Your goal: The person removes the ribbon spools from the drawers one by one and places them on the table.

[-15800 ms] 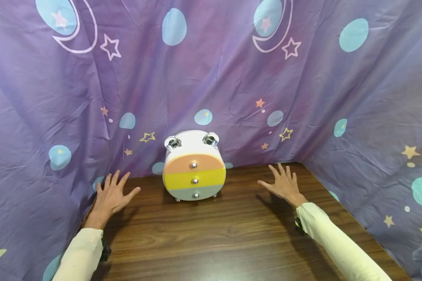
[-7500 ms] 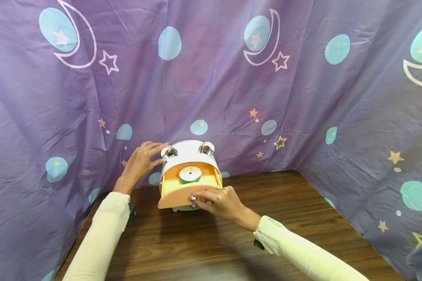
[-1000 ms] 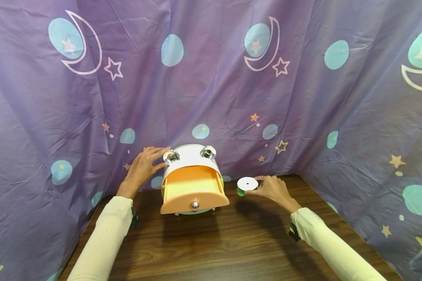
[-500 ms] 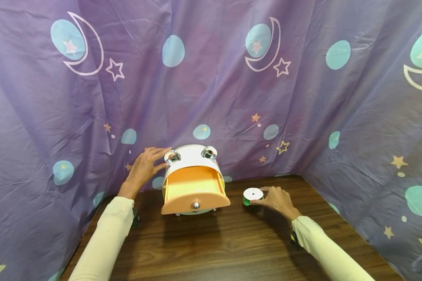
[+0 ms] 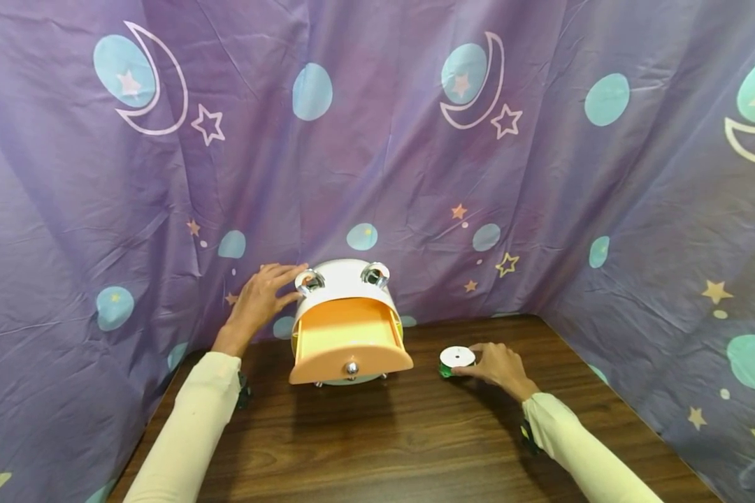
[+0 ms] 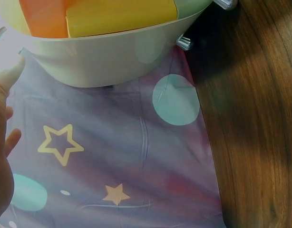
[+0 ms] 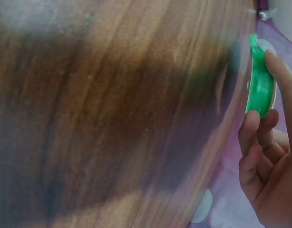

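The right hand (image 5: 500, 365) is pinching a green ribbon spool (image 5: 456, 360) sitting on the table (image 5: 415, 433), right of the drawer box (image 5: 342, 318). The left hand (image 5: 261, 300) is resting with relaxed fingers against the box's side, its orange drawer (image 5: 349, 346) standing pulled out.

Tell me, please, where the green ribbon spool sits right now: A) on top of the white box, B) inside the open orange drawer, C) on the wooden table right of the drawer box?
C: the green ribbon spool stands on the table, pinched by the right hand; the orange drawer shows nothing inside.
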The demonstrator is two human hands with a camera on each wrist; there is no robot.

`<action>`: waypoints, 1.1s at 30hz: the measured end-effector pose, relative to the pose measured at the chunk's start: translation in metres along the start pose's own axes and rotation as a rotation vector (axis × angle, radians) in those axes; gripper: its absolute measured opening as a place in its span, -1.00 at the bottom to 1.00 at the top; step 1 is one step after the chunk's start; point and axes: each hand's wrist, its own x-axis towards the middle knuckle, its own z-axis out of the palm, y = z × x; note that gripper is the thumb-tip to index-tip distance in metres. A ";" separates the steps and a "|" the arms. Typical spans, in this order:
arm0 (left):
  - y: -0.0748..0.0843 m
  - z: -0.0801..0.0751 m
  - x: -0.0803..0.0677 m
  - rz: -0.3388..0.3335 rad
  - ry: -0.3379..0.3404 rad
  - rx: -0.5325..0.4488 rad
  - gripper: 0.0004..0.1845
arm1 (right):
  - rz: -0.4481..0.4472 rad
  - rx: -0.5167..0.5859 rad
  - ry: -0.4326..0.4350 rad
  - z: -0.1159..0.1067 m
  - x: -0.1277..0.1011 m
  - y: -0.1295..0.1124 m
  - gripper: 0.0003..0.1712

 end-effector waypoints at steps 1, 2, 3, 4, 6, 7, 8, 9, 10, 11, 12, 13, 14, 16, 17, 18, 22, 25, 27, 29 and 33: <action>0.000 0.000 0.000 -0.001 -0.001 -0.004 -0.26 | 0.001 0.000 -0.008 0.001 -0.001 0.000 0.08; 0.000 0.000 0.000 -0.001 -0.001 -0.006 -0.26 | 0.003 -0.002 -0.013 0.002 -0.001 0.001 0.08; 0.000 0.000 0.000 -0.002 -0.002 -0.009 -0.26 | 0.004 -0.002 -0.019 0.003 -0.002 0.001 0.08; 0.000 0.000 -0.001 -0.003 -0.005 -0.011 -0.25 | 0.004 -0.004 -0.024 0.004 -0.002 0.002 0.08; 0.000 0.001 -0.001 -0.003 -0.007 -0.014 -0.26 | 0.004 0.003 -0.040 0.005 -0.004 0.003 0.08; 0.000 0.001 -0.001 -0.003 -0.008 -0.013 -0.26 | 0.004 0.006 -0.044 0.006 -0.004 0.003 0.07; -0.001 0.001 0.000 -0.003 -0.008 -0.012 -0.26 | 0.004 0.010 -0.050 0.006 -0.005 0.003 0.07; -0.001 0.001 0.000 -0.003 -0.008 -0.011 -0.27 | 0.003 0.015 -0.057 0.007 -0.005 0.004 0.06; -0.001 0.001 0.000 -0.003 -0.009 -0.010 -0.27 | 0.001 0.020 -0.061 0.007 -0.005 0.004 0.05; -0.001 0.001 0.000 -0.002 -0.008 -0.009 -0.28 | -0.003 0.023 -0.064 0.008 -0.005 0.004 0.04; -0.001 0.001 0.000 -0.002 -0.006 -0.007 -0.28 | -0.006 0.025 -0.064 0.008 -0.005 0.005 0.02; -0.002 0.001 0.000 0.000 -0.004 -0.007 -0.28 | -0.006 0.023 -0.064 0.008 -0.005 0.005 0.01; -0.002 0.002 0.001 0.002 -0.002 -0.008 -0.28 | -0.006 0.021 -0.063 0.008 -0.006 0.005 0.00; -0.002 0.002 0.001 0.007 0.003 -0.007 -0.29 | -0.003 0.015 -0.063 0.009 -0.006 0.004 0.00; -0.002 0.002 0.002 0.009 0.005 -0.009 -0.29 | 0.000 0.012 -0.062 0.009 -0.006 0.004 0.00; -0.002 0.002 0.002 0.011 0.007 -0.011 -0.29 | 0.005 0.010 -0.064 0.009 -0.006 0.004 0.00; -0.002 0.002 0.003 0.013 0.010 -0.020 -0.28 | 0.013 0.008 -0.070 0.009 -0.006 0.004 0.00; -0.002 0.002 0.002 0.010 0.009 -0.017 -0.27 | 0.010 0.006 -0.073 0.009 -0.006 0.003 0.01; -0.002 0.002 0.002 0.008 0.006 -0.014 -0.27 | 0.007 0.002 -0.072 0.009 -0.006 0.003 0.01; -0.002 0.001 0.001 0.007 0.003 -0.010 -0.28 | 0.003 -0.007 -0.065 0.009 -0.006 0.003 0.01; -0.001 0.001 0.000 0.007 0.001 -0.011 -0.28 | 0.003 -0.015 -0.065 0.009 -0.007 0.004 0.05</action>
